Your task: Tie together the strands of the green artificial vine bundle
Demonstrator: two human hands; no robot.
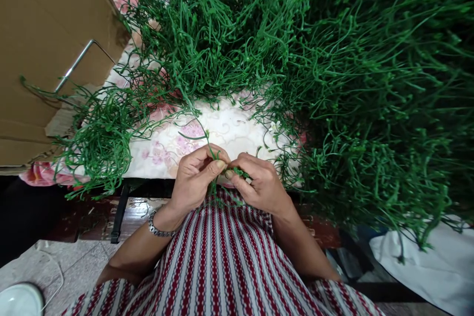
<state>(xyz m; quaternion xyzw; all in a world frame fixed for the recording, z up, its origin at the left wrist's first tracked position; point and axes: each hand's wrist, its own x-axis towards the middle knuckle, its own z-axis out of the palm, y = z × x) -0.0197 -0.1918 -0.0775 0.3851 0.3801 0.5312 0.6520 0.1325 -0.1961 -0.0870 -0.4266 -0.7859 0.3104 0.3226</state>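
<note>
My left hand [200, 173], with a metal watch band at the wrist, pinches a thin green stem [208, 142] between thumb and fingers. The stem's upper end reaches out over the floral cloth. Close beside it, my right hand [255, 180] is closed with small green tips [240, 174] showing between its fingers. The fingertips of both hands meet just above the near edge of the cloth. Whether both hold the same stem is hard to tell. More green bits hang below, against the striped garment [222, 256].
A large tangled heap of green stems [370, 84] covers the back and right. A smaller bunch [103, 148] lies at the left on the floral cloth [225, 128]. Beyond it stand a cardboard box [48, 24] and a bent metal rod [76, 64]. White fabric [437, 266] is at lower right.
</note>
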